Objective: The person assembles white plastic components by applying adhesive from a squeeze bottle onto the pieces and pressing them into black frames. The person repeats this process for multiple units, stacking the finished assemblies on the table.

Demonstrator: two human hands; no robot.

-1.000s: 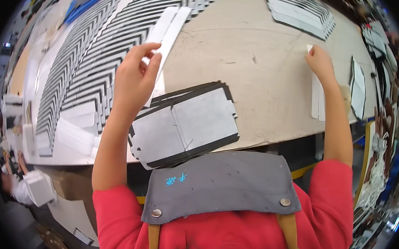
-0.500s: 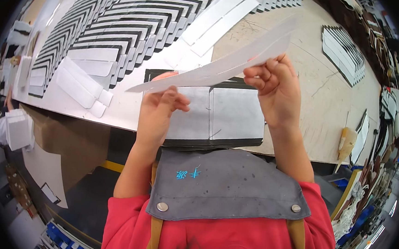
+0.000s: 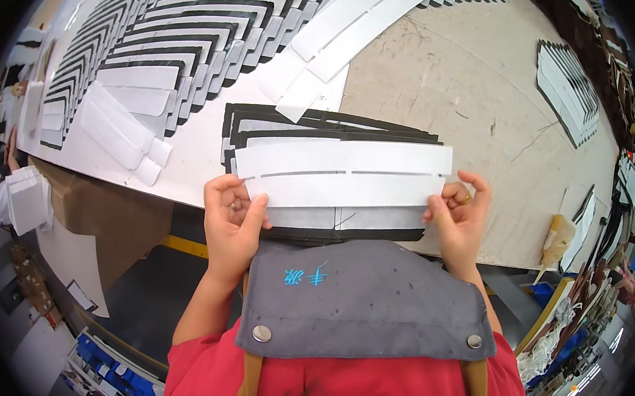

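Note:
A long white slotted strip [image 3: 348,187] lies level between my hands, over a stack of black-edged white panels [image 3: 308,219] at the table's near edge. My left hand [image 3: 234,210] pinches the strip's left end, thumb on top. At the other end, my right hand [image 3: 460,215] grips the lower right corner between thumb and fingers. The strip hides the middle of the top panel; its black border shows above and below. Whether the strip touches the panel cannot be made out.
Overlapping rows of black-edged white pieces [image 3: 219,25] cover the table's far left. More white slotted strips [image 3: 359,24] lie beyond the stack, with others [image 3: 120,125] at left. A fanned pile [image 3: 566,90] sits far right. A yellowish glue bottle [image 3: 556,240] stands near the right edge.
The strip, earlier raised and tilted with its right end high, has come down level over the panels. My right hand has lowered, and both hands have moved toward me.

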